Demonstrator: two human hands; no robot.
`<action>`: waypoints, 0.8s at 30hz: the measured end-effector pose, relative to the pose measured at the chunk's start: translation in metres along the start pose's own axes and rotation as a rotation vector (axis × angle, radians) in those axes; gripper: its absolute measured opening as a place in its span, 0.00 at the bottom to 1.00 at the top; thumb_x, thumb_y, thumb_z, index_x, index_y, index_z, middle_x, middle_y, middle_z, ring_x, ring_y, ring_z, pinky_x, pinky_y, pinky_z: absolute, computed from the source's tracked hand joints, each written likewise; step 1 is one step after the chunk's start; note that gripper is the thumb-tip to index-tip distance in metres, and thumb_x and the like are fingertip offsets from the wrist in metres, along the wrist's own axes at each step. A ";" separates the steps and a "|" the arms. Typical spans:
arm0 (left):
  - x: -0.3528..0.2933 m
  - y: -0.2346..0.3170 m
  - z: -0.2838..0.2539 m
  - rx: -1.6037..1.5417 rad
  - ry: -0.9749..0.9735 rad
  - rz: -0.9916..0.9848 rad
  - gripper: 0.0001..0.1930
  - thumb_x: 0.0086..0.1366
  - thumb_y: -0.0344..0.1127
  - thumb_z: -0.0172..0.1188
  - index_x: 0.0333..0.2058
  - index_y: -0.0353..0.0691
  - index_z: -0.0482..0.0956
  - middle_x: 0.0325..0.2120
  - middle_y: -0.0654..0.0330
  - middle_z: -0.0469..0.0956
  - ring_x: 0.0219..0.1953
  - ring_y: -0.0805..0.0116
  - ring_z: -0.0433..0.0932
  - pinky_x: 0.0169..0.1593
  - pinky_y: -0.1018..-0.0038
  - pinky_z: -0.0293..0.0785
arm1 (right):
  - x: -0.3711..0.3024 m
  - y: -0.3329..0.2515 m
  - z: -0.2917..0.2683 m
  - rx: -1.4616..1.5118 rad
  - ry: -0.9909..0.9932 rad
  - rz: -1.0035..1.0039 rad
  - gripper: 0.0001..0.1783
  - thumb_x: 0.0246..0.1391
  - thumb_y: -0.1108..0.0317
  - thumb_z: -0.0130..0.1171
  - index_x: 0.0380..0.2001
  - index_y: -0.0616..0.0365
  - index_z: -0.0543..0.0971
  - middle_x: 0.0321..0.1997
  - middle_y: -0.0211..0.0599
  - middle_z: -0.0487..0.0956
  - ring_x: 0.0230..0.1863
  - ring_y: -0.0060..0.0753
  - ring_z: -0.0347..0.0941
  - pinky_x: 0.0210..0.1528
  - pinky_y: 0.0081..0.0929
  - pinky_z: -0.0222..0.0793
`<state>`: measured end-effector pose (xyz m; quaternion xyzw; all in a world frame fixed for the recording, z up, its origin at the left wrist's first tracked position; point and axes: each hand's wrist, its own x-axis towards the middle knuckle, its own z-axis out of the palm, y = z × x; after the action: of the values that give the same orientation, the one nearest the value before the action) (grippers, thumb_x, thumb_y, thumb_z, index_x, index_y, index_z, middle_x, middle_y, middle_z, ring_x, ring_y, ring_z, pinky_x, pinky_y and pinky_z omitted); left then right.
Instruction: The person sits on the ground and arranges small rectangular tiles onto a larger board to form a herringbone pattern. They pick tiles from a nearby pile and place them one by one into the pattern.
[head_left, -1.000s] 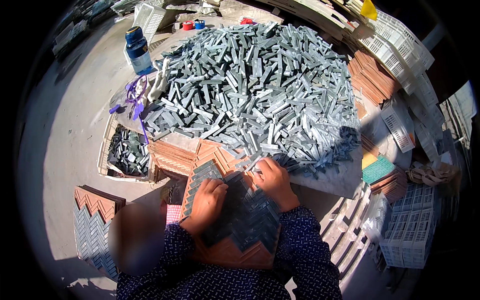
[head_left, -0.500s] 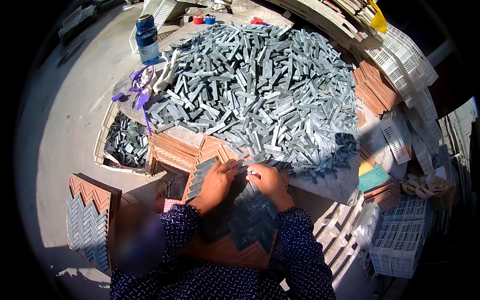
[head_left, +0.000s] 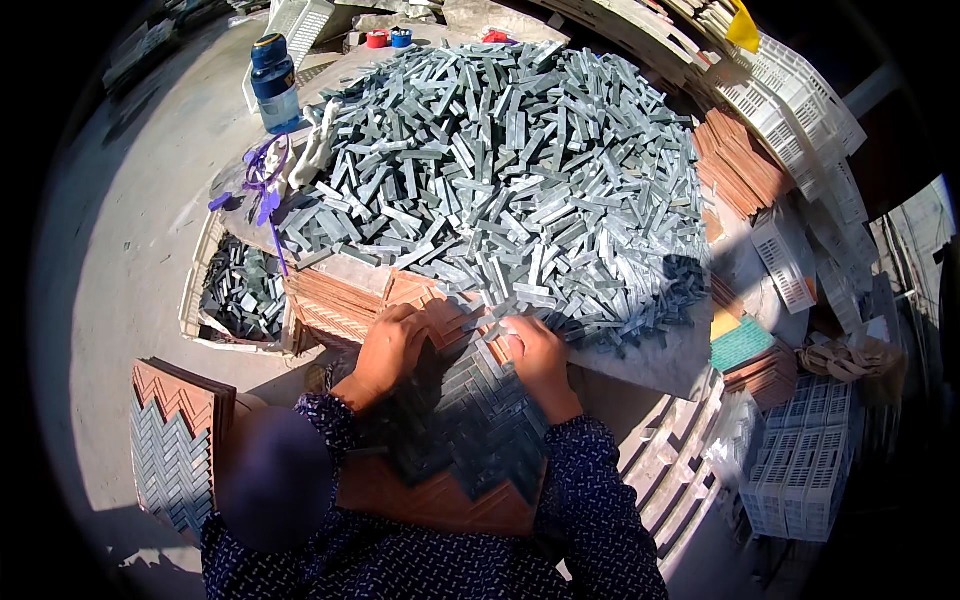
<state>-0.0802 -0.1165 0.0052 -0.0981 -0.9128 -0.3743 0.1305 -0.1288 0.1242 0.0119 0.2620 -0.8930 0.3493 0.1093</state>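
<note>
An orange herringbone-grooved tray lies tilted before me, much of it filled with dark grey stone strips. My left hand is over the tray's upper left side, fingers curled down; whatever lies under them is hidden. At the upper right edge my right hand is closed, thumb bent against the fingers. Whether a strip is pinched there I cannot make out. Just beyond the tray spreads a big heap of loose grey stone strips on a table.
A strip-filled crate and stacked orange trays stand left of the tray. A filled herringbone panel is at lower left. Beyond are a blue bottle and white gloves. White plastic crates stand at right.
My left hand has moved left, uncovering grey strips and orange grooves between the hands. My right hand has shifted slightly; the pale piece earlier at its fingertips no longer shows.
</note>
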 end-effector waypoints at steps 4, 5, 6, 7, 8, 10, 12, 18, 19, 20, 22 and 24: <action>-0.007 0.023 0.011 -0.009 -0.074 0.179 0.08 0.53 0.25 0.57 0.33 0.37 0.79 0.34 0.55 0.77 0.39 0.54 0.75 0.43 0.65 0.74 | 0.015 -0.013 -0.002 -0.094 -0.178 -0.080 0.11 0.49 0.74 0.56 0.38 0.53 0.78 0.38 0.41 0.73 0.38 0.47 0.74 0.37 0.38 0.70; -0.010 0.029 0.015 -0.015 -0.073 0.218 0.09 0.53 0.26 0.55 0.34 0.37 0.79 0.35 0.55 0.77 0.40 0.55 0.74 0.45 0.66 0.73 | 0.019 -0.012 -0.003 -0.120 -0.181 -0.139 0.09 0.50 0.73 0.56 0.37 0.53 0.78 0.38 0.41 0.73 0.38 0.47 0.74 0.36 0.38 0.70; -0.009 0.031 0.018 0.017 -0.116 0.247 0.11 0.52 0.26 0.56 0.36 0.37 0.79 0.37 0.56 0.76 0.41 0.55 0.74 0.46 0.65 0.73 | 0.022 -0.009 -0.004 -0.146 -0.184 -0.199 0.08 0.50 0.73 0.56 0.36 0.54 0.77 0.37 0.41 0.73 0.37 0.47 0.74 0.36 0.38 0.70; -0.008 0.033 0.023 0.046 -0.161 0.276 0.13 0.52 0.26 0.57 0.38 0.37 0.79 0.39 0.56 0.76 0.42 0.55 0.74 0.47 0.65 0.73 | 0.025 -0.006 -0.005 -0.174 -0.189 -0.255 0.07 0.50 0.73 0.56 0.35 0.55 0.77 0.36 0.41 0.73 0.36 0.47 0.74 0.35 0.39 0.70; -0.004 0.034 0.026 0.085 -0.197 0.316 0.14 0.52 0.26 0.57 0.39 0.37 0.79 0.39 0.56 0.75 0.43 0.56 0.73 0.48 0.66 0.72 | 0.029 -0.002 -0.006 -0.134 -0.167 -0.332 0.05 0.50 0.73 0.56 0.32 0.57 0.76 0.33 0.41 0.72 0.34 0.48 0.73 0.33 0.39 0.69; 0.002 0.035 0.033 0.164 -0.267 0.392 0.16 0.52 0.27 0.55 0.42 0.37 0.78 0.41 0.57 0.74 0.45 0.57 0.72 0.50 0.67 0.71 | 0.038 0.001 -0.008 -0.118 0.009 -0.316 0.04 0.50 0.74 0.56 0.31 0.58 0.76 0.32 0.41 0.71 0.33 0.49 0.72 0.32 0.39 0.69; 0.006 0.036 0.039 0.274 -0.273 0.405 0.17 0.53 0.28 0.54 0.44 0.37 0.77 0.42 0.57 0.73 0.46 0.58 0.71 0.51 0.69 0.70 | 0.043 0.002 -0.017 -0.038 0.134 -0.174 0.03 0.50 0.77 0.55 0.30 0.61 0.75 0.31 0.43 0.72 0.32 0.51 0.72 0.31 0.38 0.69; 0.013 0.036 0.043 0.309 -0.279 0.440 0.17 0.53 0.29 0.52 0.43 0.37 0.75 0.42 0.58 0.72 0.46 0.61 0.70 0.50 0.70 0.70 | 0.019 0.023 -0.024 0.025 0.060 -0.135 0.04 0.50 0.73 0.57 0.31 0.58 0.77 0.30 0.40 0.76 0.31 0.49 0.74 0.31 0.38 0.70; 0.014 0.036 0.041 0.287 -0.281 0.431 0.15 0.53 0.29 0.52 0.41 0.37 0.75 0.41 0.57 0.72 0.47 0.61 0.70 0.50 0.69 0.70 | 0.013 0.022 -0.024 0.032 0.058 -0.126 0.04 0.50 0.72 0.57 0.31 0.58 0.77 0.30 0.40 0.76 0.31 0.48 0.74 0.31 0.38 0.70; 0.016 0.035 0.042 0.280 -0.277 0.436 0.15 0.53 0.29 0.52 0.41 0.37 0.75 0.41 0.57 0.72 0.46 0.61 0.70 0.50 0.69 0.70 | 0.006 0.021 -0.024 0.039 0.055 -0.118 0.04 0.50 0.72 0.57 0.31 0.58 0.77 0.30 0.40 0.77 0.31 0.48 0.74 0.31 0.37 0.71; 0.019 0.035 0.044 0.267 -0.267 0.444 0.14 0.53 0.29 0.52 0.40 0.37 0.75 0.41 0.58 0.73 0.46 0.60 0.71 0.50 0.69 0.70 | -0.007 0.018 -0.027 0.068 0.042 -0.030 0.05 0.49 0.71 0.58 0.31 0.58 0.78 0.31 0.41 0.78 0.33 0.48 0.75 0.33 0.36 0.71; 0.018 0.032 0.043 0.268 -0.270 0.461 0.14 0.53 0.28 0.52 0.40 0.37 0.75 0.41 0.58 0.73 0.45 0.60 0.71 0.50 0.70 0.70 | -0.017 0.014 -0.022 0.141 -0.012 -0.012 0.07 0.49 0.70 0.60 0.32 0.60 0.78 0.32 0.41 0.78 0.34 0.47 0.75 0.35 0.34 0.71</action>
<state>-0.0953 -0.0621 0.0019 -0.3335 -0.9169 -0.1945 0.1012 -0.1221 0.1539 0.0137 0.2766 -0.8651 0.4092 0.0876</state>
